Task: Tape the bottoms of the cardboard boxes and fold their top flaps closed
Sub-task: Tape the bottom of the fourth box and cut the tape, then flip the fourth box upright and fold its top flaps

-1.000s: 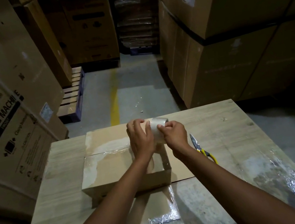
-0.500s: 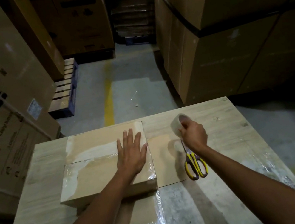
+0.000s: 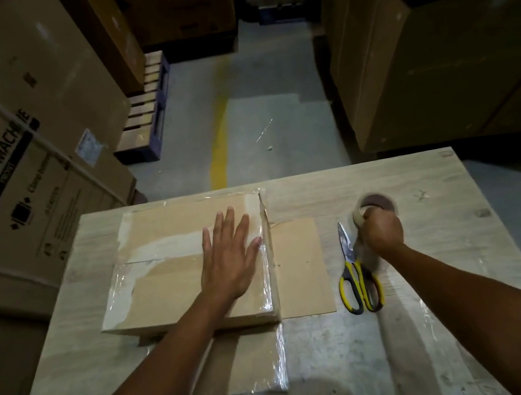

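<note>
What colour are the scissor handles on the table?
Yellow and dark grey, seen in the head view: scissors.

— Where's the left hand?

— Flat, palm down, fingers spread and pointing toward the far edge of the worktop. The forearm runs in from the near-left corner, wrist straight, and the hand lies a little left of the middle.

— And the right hand?

— Curled into a closed grip, knuckles up, seen from the back. It's blurred, so the individual fingers are hard to make out. It sits toward the far-right part of the worktop, well apart from the left hand, with its forearm coming in from the near-right corner.

— Sleeves?

— Both forearms are bare.
</note>
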### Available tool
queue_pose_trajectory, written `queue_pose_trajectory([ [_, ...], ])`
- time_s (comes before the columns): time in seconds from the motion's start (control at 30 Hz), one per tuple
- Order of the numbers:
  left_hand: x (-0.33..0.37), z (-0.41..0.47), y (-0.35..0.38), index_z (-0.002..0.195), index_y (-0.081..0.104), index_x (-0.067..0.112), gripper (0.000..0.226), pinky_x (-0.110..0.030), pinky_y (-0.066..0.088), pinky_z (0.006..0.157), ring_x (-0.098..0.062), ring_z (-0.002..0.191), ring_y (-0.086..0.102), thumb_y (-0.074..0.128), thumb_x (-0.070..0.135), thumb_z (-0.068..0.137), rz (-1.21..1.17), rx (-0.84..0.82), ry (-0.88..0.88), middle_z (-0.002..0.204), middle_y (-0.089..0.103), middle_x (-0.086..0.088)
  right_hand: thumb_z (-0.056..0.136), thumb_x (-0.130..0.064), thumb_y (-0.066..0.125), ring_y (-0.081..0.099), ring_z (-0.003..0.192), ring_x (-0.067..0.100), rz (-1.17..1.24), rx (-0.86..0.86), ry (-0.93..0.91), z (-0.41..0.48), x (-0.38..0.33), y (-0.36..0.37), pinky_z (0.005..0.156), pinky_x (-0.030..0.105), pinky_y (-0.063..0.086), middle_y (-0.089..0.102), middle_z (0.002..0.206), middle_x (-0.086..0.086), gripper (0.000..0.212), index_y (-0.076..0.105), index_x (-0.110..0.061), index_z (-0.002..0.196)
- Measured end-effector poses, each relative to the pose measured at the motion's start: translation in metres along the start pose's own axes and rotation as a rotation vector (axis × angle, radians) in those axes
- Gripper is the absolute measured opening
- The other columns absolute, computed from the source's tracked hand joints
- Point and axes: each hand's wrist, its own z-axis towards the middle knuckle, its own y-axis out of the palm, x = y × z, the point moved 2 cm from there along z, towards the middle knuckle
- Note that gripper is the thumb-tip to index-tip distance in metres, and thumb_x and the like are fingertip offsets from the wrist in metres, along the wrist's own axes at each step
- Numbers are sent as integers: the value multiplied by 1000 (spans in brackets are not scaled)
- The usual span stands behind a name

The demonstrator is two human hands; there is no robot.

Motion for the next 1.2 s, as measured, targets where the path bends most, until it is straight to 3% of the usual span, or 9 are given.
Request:
queue_pose_trajectory([
  [0.2, 1, 1, -1, 155, 26, 32, 63, -45, -3, 122, -18, 153, -2, 11, 58, 100, -10, 18, -21, 167, 8, 0, 94, -19, 61, 56, 115, 36, 88, 131, -13, -28, -36, -5, 90, 46, 49, 62, 120, 17, 34, 59, -5, 124],
  [0.33, -1, -2, -3, 158, 10, 28, 61, -54, -7, 119, -25, 152, -11, 19, 53, 103, -19, 7, -226, 166, -4, -6, 99, -29, 54, 41, 136, 33, 262, 106, -213, -80, -100, 10, 110, 39, 32, 50, 146, 14, 49, 49, -7, 142],
  [0.47, -7, 3, -13, 158, 11, 24, 62, -54, 1, 121, -29, 152, -4, 22, 52, 103, -15, -47, -287, 166, -2, -9, 103, -44, 41, 26, 147, 27, 378, -72, -349, -155, -172, 38, 114, 39, 28, 24, 163, 7, 64, 25, -13, 156],
  [0.57, -30, 0, -25, 156, 18, 26, 63, -50, 15, 117, -29, 148, 12, 25, 57, 101, 95, -65, -156, 165, 9, -7, 104, -52, 29, 24, 146, 31, 228, -148, -275, -175, -191, 54, 108, 44, 36, 1, 167, 4, 70, 5, -16, 159],
  [0.63, -60, -6, -31, 156, 19, 29, 60, -53, 12, 119, -30, 149, 8, 24, 55, 102, 106, -71, -99, 166, 9, -6, 104, -51, 29, 28, 142, 34, 132, -127, -263, -176, -192, 57, 104, 46, 40, -2, 167, 7, 73, -1, -13, 159],
  [0.73, -121, -15, -40, 158, 12, 28, 64, -62, 0, 117, -35, 152, -4, 23, 57, 101, 94, -38, -285, 166, 0, -10, 104, -50, 33, 38, 137, 36, 109, -81, -226, -177, -192, 57, 101, 47, 42, 0, 167, 9, 78, -5, -9, 158],
  [0.87, -183, -27, -54, 157, 11, 14, 92, -59, 32, 109, -45, 141, 29, 36, 73, 91, -208, -42, -662, 159, 21, -23, 100, -49, 45, 52, 127, 37, 184, -25, -68, -182, -205, 55, 99, 46, 45, 24, 162, 13, 86, -2, -7, 158],
  [1.03, -193, -21, -72, 152, 28, 11, 77, -47, 47, 95, -40, 122, 54, 45, 60, 96, -433, 86, -634, 141, 53, -16, 97, -45, 52, 59, 116, 36, 297, 96, -50, -181, -221, 41, 93, 45, 48, 57, 134, 13, 58, 39, -11, 142],
  [1.2, -196, -8, -117, 140, 47, 20, 55, -45, 50, 93, -31, 116, 59, 37, 57, 100, -688, 399, -502, 131, 61, -6, 93, -70, 30, 55, 113, 33, 447, 328, -101, -186, -254, 2, 96, 49, 47, 46, 134, 10, 63, 34, -31, 143],
])
